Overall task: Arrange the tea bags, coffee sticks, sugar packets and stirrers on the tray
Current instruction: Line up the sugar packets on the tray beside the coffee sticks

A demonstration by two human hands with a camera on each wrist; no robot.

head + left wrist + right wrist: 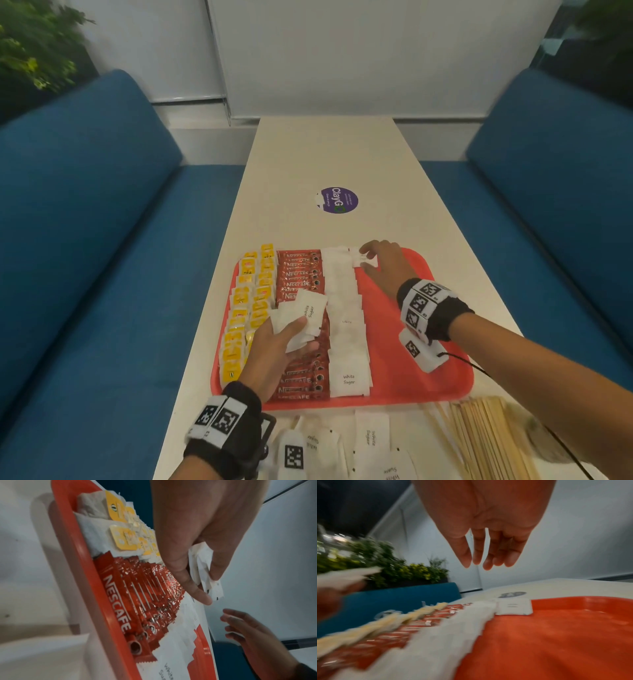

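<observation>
Head view: left hand point(274, 346) pinching several sugar packets point(301, 318) above one red tray point(411, 387), right hand point(383, 265) spread, empty; four filled rows, stirrers point(486, 438) uncounted

A long white table point(342, 154) runs between two blue benches. Directly on it, near the middle, lies a red tray point(411, 342). At 12 o'clock from the tray sits a round purple sticker point(337, 200). At 6 o'clock lie loose white sugar packets point(371, 435), and at 5 o'clock a heap of wooden stirrers point(486, 438), just beside the tray's near rim.
</observation>
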